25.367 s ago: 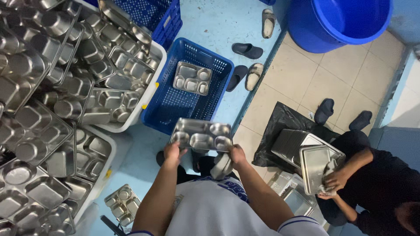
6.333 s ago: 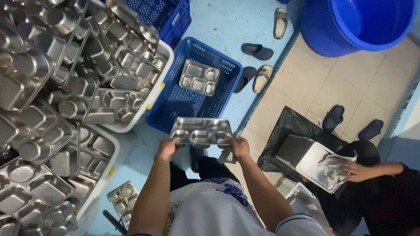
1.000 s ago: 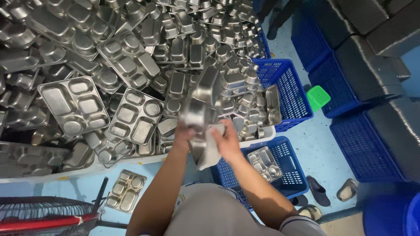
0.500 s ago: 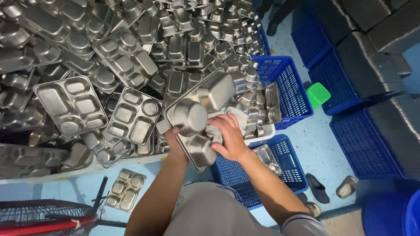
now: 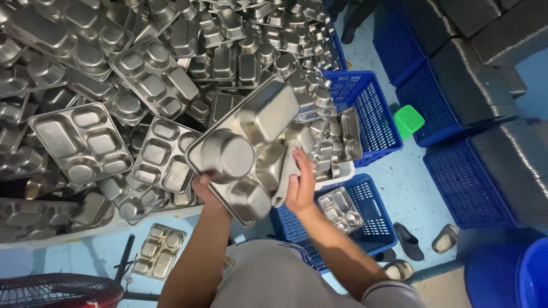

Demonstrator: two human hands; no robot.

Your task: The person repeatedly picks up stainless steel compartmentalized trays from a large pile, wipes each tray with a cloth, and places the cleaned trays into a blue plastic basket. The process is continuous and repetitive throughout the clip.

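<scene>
Steel tray (image 5: 251,151), a compartment tray seen from its underside with the rounded backs of its wells bulging up, is held tilted at chest height, just in front of a great heap of matching trays (image 5: 114,85).

Head view, looking straight down. Left hand (image 5: 204,188) grips the tray's near left edge from below. Right hand (image 5: 301,185) presses a pale cloth (image 5: 285,177) flat against the tray's right side, fingers spread over it. So the hands are apart, each clamped on an opposite side of the same tray.

Compared with half a second ago, the tray has swung flatter and wider to the camera, more of its backside showing, and the right hand with the cloth has slid from the middle toward the right edge. I judge this to be a wiping stroke across the tray's back, with the drying of this one tray under way rather than finished.

Containers: a blue slatted crate (image 5: 365,228) below the right forearm holds one tray lying face up (image 5: 339,209). A second blue crate (image 5: 365,108) beyond it stands against the heap, with trays leaning into it. More blue crates (image 5: 456,182) at right look empty. A single tray (image 5: 158,251) lies on the pale blue floor (image 5: 411,182) at lower left. Sandals (image 5: 408,239) rest near the crate, and a blue tub (image 5: 508,274) fills the bottom right corner.
</scene>
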